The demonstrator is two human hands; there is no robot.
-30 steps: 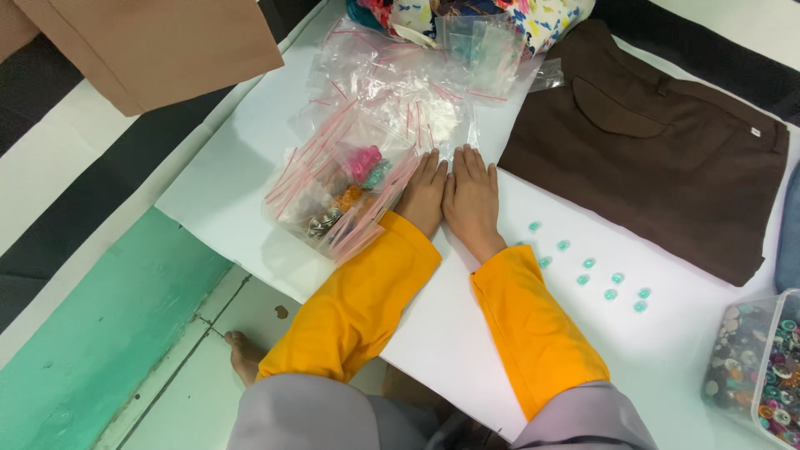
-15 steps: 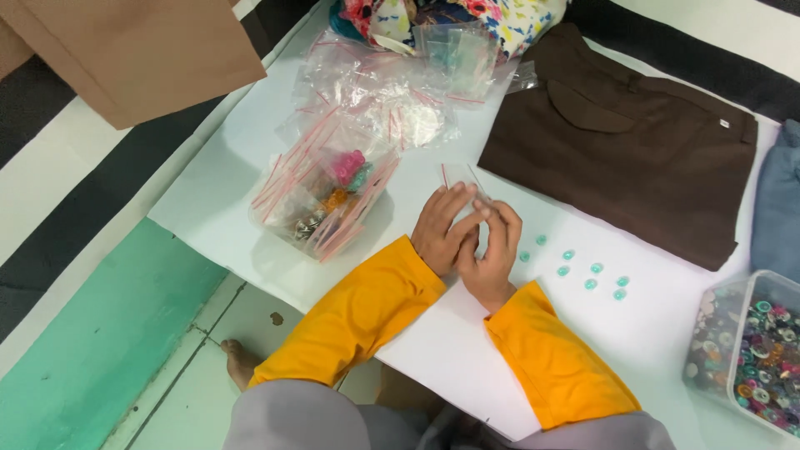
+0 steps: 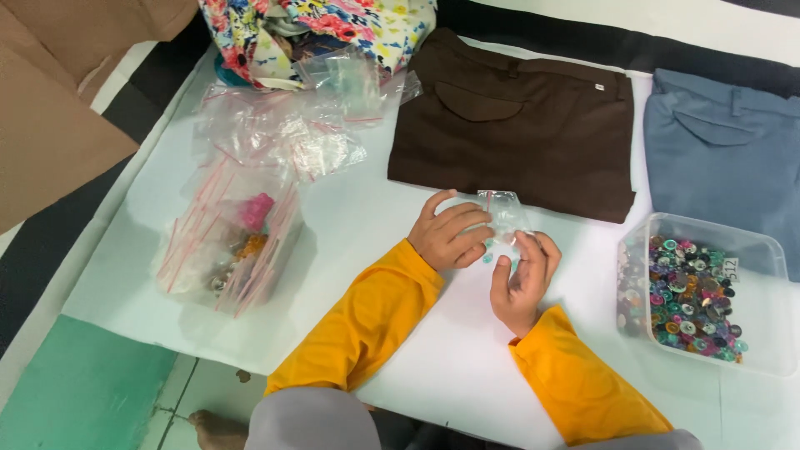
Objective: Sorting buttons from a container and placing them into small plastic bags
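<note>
Now both hands hold a small clear bag point(image 3: 505, 212) at frame centre: left hand point(image 3: 450, 233) pinches its edge, right hand point(image 3: 521, 279) curls beneath it. A few teal buttons point(image 3: 487, 258) lie under them, seemingly unbagged.

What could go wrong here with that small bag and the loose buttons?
1. Both the left hand and the right hand pinch a small clear bag above the white table; a slip could spill whatever it holds.
2. Small teal buttons lie loose under the hands and could get swept aside.
3. The clear tub of mixed buttons sits close to the right forearm; a bump might scatter it.
</note>
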